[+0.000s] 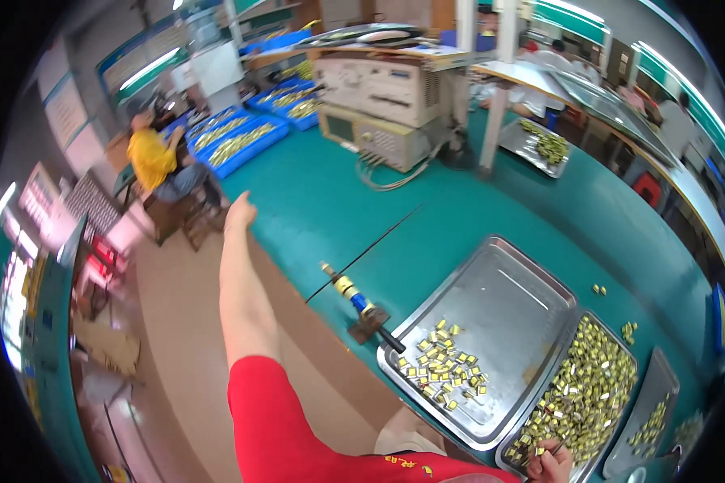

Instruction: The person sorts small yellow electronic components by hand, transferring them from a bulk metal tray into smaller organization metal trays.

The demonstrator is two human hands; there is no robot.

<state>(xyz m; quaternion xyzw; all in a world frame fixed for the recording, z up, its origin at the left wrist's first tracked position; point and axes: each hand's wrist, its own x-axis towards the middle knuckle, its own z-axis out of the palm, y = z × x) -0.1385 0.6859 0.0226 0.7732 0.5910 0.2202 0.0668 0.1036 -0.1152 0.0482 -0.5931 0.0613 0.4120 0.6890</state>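
A right hand (549, 464), half cut off by the lower edge, rests among small yellow parts (584, 386) heaped in a steel tray (540, 406); its grip cannot be made out. The left hand (239, 212), on an outstretched red-sleeved arm, appears loosely closed on nothing. A second tray (499, 290) holds a sparser scatter beside a blue-handled tool (361, 304).

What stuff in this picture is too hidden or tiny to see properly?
Head view:
- Right hand: cut off by the lower edge; whether its fingers pinch anything cannot be told.
- Small yellow parts in the middle tray: too small to tell their kind.
- Left hand: seen from behind; its fingers are hidden, its grip unclear.
- Far blue bins: blurred contents.
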